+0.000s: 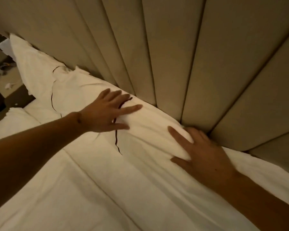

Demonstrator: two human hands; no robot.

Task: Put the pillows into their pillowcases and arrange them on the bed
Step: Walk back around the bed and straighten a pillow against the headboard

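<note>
**Settling the cased pillow against the headboard**

From the head camera, I judge I am in the arranging part of the job: the pillow (pixel 150 129) in front of me is already inside its white pillowcase and lies along the top of the bed (pixel 90 189), its far edge touching the padded headboard (pixel 173 55). My left hand (pixel 105 112) lies flat on the pillow's upper face, fingers straight and spread wide, pressing and holding nothing. My right hand (pixel 200 147) is at the pillow's right end, just by the headboard; thumb and forefinger are parted around a bulge of the fabric, and the other fingers sink behind it, so I cannot tell how firmly they clasp.

Next, I think, comes a smoothing and squaring move: push the right end snug to the headboard, flatten the bulge, and line it up with the second pillow (pixel 38 64), which leans against the headboard farther left, touching or overlapping this one.

The case is white with a thin dark piping line that runs crooked across it, and soft creases run along its length. It looks plump and yielding under my palms.
</note>
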